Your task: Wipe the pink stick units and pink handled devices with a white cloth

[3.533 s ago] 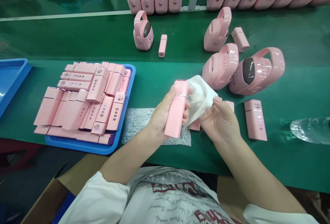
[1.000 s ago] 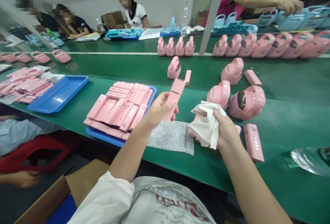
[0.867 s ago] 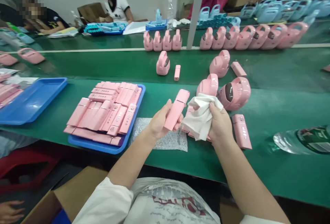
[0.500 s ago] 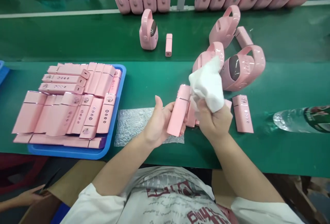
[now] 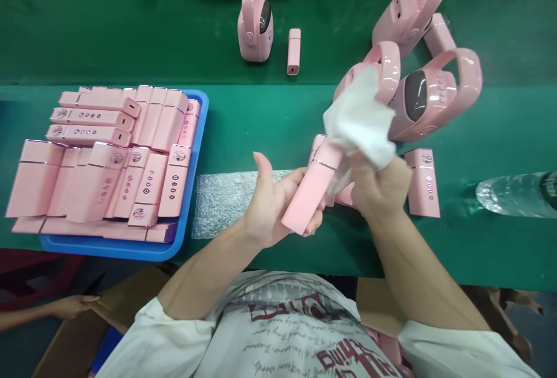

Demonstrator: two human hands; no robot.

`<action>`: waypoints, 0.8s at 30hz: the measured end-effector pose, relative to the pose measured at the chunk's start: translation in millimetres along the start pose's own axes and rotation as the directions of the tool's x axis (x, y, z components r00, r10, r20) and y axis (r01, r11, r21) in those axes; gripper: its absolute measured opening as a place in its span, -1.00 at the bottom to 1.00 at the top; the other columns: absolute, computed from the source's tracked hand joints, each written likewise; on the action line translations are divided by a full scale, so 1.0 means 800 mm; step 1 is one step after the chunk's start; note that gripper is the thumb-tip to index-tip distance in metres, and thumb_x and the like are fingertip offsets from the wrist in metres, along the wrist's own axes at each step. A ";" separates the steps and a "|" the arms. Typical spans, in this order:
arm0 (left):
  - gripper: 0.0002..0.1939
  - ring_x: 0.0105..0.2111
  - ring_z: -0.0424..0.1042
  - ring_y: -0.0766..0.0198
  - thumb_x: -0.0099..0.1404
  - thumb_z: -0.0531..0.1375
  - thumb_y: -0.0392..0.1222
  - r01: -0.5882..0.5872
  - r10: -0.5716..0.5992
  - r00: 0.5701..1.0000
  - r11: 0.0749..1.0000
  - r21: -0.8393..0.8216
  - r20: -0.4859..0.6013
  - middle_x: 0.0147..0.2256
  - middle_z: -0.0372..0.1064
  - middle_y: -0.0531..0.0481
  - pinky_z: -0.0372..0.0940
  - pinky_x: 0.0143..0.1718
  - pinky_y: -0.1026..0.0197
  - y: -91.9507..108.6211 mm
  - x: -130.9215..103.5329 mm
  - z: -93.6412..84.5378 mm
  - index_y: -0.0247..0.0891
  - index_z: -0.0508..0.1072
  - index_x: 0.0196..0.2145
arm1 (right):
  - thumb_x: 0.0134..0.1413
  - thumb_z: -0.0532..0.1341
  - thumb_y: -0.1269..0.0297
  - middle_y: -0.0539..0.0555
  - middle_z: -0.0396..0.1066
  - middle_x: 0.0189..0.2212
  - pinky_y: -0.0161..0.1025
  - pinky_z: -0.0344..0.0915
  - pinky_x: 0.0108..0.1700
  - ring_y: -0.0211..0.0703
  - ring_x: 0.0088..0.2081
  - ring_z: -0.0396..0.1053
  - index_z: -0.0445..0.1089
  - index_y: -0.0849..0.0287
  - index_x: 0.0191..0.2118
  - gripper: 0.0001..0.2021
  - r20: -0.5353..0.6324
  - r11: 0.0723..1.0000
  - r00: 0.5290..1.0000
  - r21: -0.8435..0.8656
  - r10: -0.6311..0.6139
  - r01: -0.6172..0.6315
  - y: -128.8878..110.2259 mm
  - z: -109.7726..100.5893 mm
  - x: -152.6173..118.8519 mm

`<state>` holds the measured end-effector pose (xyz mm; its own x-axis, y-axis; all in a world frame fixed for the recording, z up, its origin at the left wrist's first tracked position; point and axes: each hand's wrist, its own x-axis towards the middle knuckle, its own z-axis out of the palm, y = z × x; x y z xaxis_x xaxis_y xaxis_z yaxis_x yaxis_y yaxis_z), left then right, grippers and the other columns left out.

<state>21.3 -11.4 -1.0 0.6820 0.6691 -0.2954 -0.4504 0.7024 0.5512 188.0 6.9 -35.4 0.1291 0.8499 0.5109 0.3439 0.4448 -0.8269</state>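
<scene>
In my left hand (image 5: pixel 274 207) lies a pink rectangular case (image 5: pixel 312 189) with a silver band, tilted up to the right, the thumb raised away from it. My right hand (image 5: pixel 383 186) is closed round a crumpled white cloth (image 5: pixel 359 120), which touches the case's upper end. Beneath my hands, more pink pieces are partly hidden. Left of them a sheet of bubble wrap (image 5: pixel 224 201) lies flat. Another pink case (image 5: pixel 423 184) with round symbols rests right of my right hand. Behind the cloth stand pink handled devices (image 5: pixel 429 97) with dark windows.
A blue tray (image 5: pixel 198 143) on the left is heaped with pink cases. A clear bottle (image 5: pixel 513 195) lies at the right. Farther back are a pink handled device (image 5: pixel 256 27) and a small pink case (image 5: pixel 294 52). Another person's hand (image 5: pixel 72 306) shows at the lower left.
The view has shifted, so the back row is cut off at the top. The case in my left hand tilts more to the right. My right hand and the cloth have moved slightly right.
</scene>
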 end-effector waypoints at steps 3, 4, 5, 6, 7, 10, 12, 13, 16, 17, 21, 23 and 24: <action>-0.12 -0.66 0.30 0.36 0.10 -0.27 0.57 -0.039 0.039 0.999 0.999 0.011 0.012 -0.41 0.33 -0.05 0.17 -0.65 0.28 0.003 -0.002 0.003 -0.32 0.32 -0.21 | 0.23 0.08 0.07 0.05 0.49 -0.31 -0.06 0.44 -0.04 -0.05 -0.11 0.47 0.46 0.07 -0.23 -0.73 -0.217 0.954 0.952 0.256 0.215 -0.158 0.002 -0.002 0.012; -0.17 -0.64 0.31 0.35 0.12 -0.20 0.55 -0.051 0.051 0.998 0.999 0.017 0.025 -0.39 0.33 -0.05 0.19 -0.64 0.28 0.004 -0.003 0.003 -0.32 0.32 -0.21 | 0.21 0.10 0.09 0.04 0.49 -0.29 -0.06 0.42 0.01 -0.06 -0.07 0.45 0.46 0.07 -0.24 -0.76 -0.193 0.916 0.942 0.350 0.275 -0.196 0.000 -0.002 0.015; -0.23 -0.62 0.33 0.35 0.15 -0.13 0.51 -0.059 0.058 0.998 0.998 0.023 0.038 -0.38 0.34 -0.05 0.21 -0.62 0.27 0.004 -0.004 0.004 -0.32 0.32 -0.20 | 0.16 0.15 0.14 0.04 0.50 -0.29 -0.05 0.39 0.05 -0.05 -0.05 0.44 0.46 0.08 -0.26 -0.81 -0.136 0.872 0.935 0.424 0.329 -0.245 -0.004 -0.002 0.018; -0.30 -0.61 0.34 0.35 0.20 -0.07 0.44 -0.065 0.063 0.997 0.998 0.027 0.047 -0.36 0.34 -0.05 0.22 -0.60 0.27 0.005 -0.004 0.004 -0.32 0.32 -0.20 | 0.08 0.21 0.20 0.02 0.50 -0.31 -0.04 0.38 0.07 -0.05 -0.05 0.45 0.45 0.08 -0.29 -0.87 -0.072 0.828 0.922 0.472 0.380 -0.304 -0.007 -0.002 0.019; -0.39 -0.60 0.35 0.35 0.24 -0.02 0.36 -0.069 0.067 0.996 0.997 0.029 0.052 -0.35 0.35 -0.05 0.23 -0.59 0.28 0.005 -0.004 0.004 -0.32 0.33 -0.20 | -0.01 0.25 0.27 0.00 0.50 -0.34 -0.04 0.39 0.07 -0.04 -0.08 0.46 0.45 0.08 -0.32 -0.90 -0.017 0.790 0.903 0.493 0.428 -0.365 -0.009 -0.003 0.020; -0.62 -0.58 0.35 0.37 0.35 0.04 0.09 -0.087 0.086 0.995 0.996 0.020 0.042 -0.34 0.35 -0.04 0.25 -0.57 0.29 0.002 -0.005 0.003 -0.32 0.36 -0.18 | -0.15 0.28 0.39 -0.03 0.51 -0.40 -0.03 0.45 -0.02 -0.03 -0.17 0.49 0.45 0.08 -0.36 -0.86 0.047 0.750 0.857 0.460 0.514 -0.475 -0.011 -0.005 0.017; -0.67 -0.57 0.35 0.37 0.37 0.03 0.00 -0.106 0.106 0.994 0.994 0.017 0.019 -0.32 0.36 -0.05 0.26 -0.56 0.29 0.001 -0.005 0.002 -0.30 0.38 -0.12 | -0.08 0.27 0.36 -0.02 0.51 -0.38 -0.02 0.47 -0.08 -0.02 -0.18 0.50 0.46 0.09 -0.32 -0.88 0.058 0.772 0.861 0.415 0.506 -0.481 -0.009 -0.008 0.014; -0.67 -0.56 0.36 0.37 0.38 0.02 -0.01 -0.111 0.111 0.994 0.994 0.017 0.006 -0.33 0.37 -0.05 0.26 -0.56 0.30 0.000 -0.005 0.001 -0.30 0.37 -0.09 | -0.03 0.27 0.33 -0.01 0.52 -0.34 -0.02 0.47 -0.09 -0.01 -0.17 0.49 0.47 0.10 -0.29 -0.88 0.055 0.802 0.874 0.375 0.482 -0.466 -0.008 -0.009 0.012; -0.61 -0.53 0.37 0.34 0.38 0.02 0.02 -0.104 0.104 0.995 0.994 0.027 -0.009 -0.38 0.38 -0.07 0.27 -0.55 0.31 -0.002 -0.007 0.000 -0.31 0.36 -0.03 | 0.08 0.25 0.26 0.02 0.53 -0.19 0.00 0.43 0.00 0.02 -0.07 0.46 0.49 0.10 -0.19 -0.84 0.009 0.930 0.939 0.133 0.344 -0.342 -0.009 -0.013 0.010; -0.61 -0.52 0.37 0.33 0.37 0.02 0.03 -0.100 0.100 0.995 0.995 0.032 -0.011 -0.40 0.38 -0.07 0.28 -0.55 0.32 -0.002 -0.007 -0.001 -0.32 0.36 -0.04 | 0.11 0.24 0.24 0.04 0.52 -0.15 0.01 0.39 0.04 0.05 -0.03 0.44 0.49 0.10 -0.17 -0.82 -0.003 0.958 0.959 0.024 0.285 -0.285 -0.010 -0.014 0.010; -0.68 -0.47 0.40 0.31 0.36 0.05 0.02 -0.111 0.113 0.993 0.993 0.043 -0.039 -0.42 0.40 -0.05 0.32 -0.48 0.31 -0.002 -0.008 0.000 -0.29 0.36 -0.11 | 0.17 0.20 0.20 0.10 0.49 -0.06 0.03 0.34 0.10 0.10 0.05 0.39 0.48 0.11 -0.06 -0.74 0.038 0.959 0.993 -0.267 0.108 -0.094 -0.013 -0.017 0.009; -0.69 -0.45 0.41 0.30 0.36 0.06 0.01 -0.117 0.120 0.991 0.992 0.047 -0.059 -0.40 0.41 -0.05 0.33 -0.46 0.31 -0.002 -0.008 0.001 -0.28 0.35 -0.12 | 0.19 0.18 0.20 0.09 0.48 -0.04 0.01 0.35 0.08 0.06 0.04 0.40 0.46 0.09 -0.02 -0.73 0.052 0.953 0.995 -0.296 0.079 -0.060 -0.015 -0.017 0.009; -0.68 -0.44 0.42 0.30 0.36 0.07 0.01 -0.118 0.121 0.990 0.992 0.052 -0.072 -0.39 0.41 -0.05 0.34 -0.45 0.30 -0.002 -0.008 0.002 -0.29 0.36 -0.11 | 0.20 0.17 0.21 0.07 0.49 -0.05 0.00 0.37 0.06 0.04 0.02 0.41 0.46 0.08 -0.02 -0.73 0.052 0.955 0.996 -0.292 0.078 -0.060 -0.016 -0.016 0.008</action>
<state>18.3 -17.0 1.2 0.5793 0.7650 -0.2816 -0.4971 0.6053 0.6217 196.6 3.1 -18.1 0.1070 0.8957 0.4315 0.5921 0.2913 -0.7514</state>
